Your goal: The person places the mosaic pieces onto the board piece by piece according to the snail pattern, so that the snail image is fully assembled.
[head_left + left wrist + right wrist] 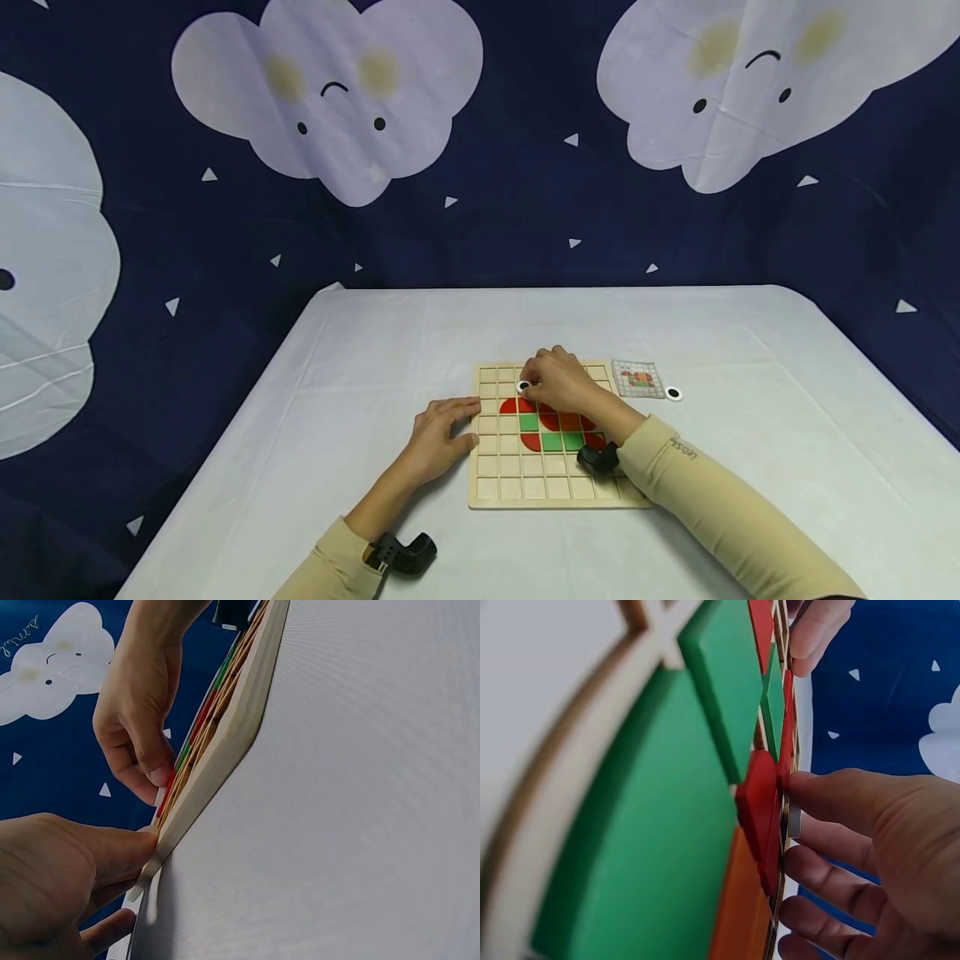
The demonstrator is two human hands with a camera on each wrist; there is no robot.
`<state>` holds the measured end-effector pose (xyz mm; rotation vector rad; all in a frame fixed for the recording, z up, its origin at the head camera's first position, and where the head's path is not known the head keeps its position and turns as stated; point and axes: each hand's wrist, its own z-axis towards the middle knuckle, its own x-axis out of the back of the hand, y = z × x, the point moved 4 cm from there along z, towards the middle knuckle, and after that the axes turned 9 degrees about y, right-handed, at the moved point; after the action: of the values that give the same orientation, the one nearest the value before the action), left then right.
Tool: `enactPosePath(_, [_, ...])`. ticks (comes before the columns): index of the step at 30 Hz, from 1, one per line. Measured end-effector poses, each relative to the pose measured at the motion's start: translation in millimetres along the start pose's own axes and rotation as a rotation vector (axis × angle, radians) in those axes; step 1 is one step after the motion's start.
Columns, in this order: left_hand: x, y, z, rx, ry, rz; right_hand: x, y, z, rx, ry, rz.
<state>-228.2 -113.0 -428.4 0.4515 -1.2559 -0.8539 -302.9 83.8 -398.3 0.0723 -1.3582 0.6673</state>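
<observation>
A wooden grid board (525,492) lies on the table with several red, green and orange tiles in its cells. My right hand (558,379) reaches over its upper part and pinches a white eye disc (524,387) with a black dot, between thumb and fingers. The right wrist view shows that hand (885,832) close beside a red tile (757,799) and a large green tile (637,832). At the board's left edge my left hand (437,437) touches the rim with thumb and fingertips, its fingers fairly straight. The left wrist view shows this hand (60,870) at the rim too.
Right of the board lies a small printed pattern card (637,379), with a second eye disc (673,393) next to it. A white cloth covers the table (360,358). Behind hangs a dark blue curtain (517,167) with clouds.
</observation>
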Motion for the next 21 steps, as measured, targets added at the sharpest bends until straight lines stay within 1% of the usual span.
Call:
enactPosePath(8, [-0.1, 0.9, -0.1, 0.003, -0.002, -0.004, 1.5, 2.4, -1.0, 0.017, 0.007, 0.014])
enactPosePath(12, [0.0, 1.3, 0.0, 0.002, 0.0, -0.006, 9.4, 7.4, -4.8, 0.024, 0.037, 0.032])
enactPosePath(16, [-0.1, 0.9, 0.2, -0.001, 0.003, -0.001, 23.4, 17.8, -12.7, -0.012, 0.071, 0.078])
enactPosePath(21, [-0.2, 0.6, 0.2, 0.002, 0.003, 0.001, 42.2, 40.6, -27.6, -0.072, 0.113, 0.098])
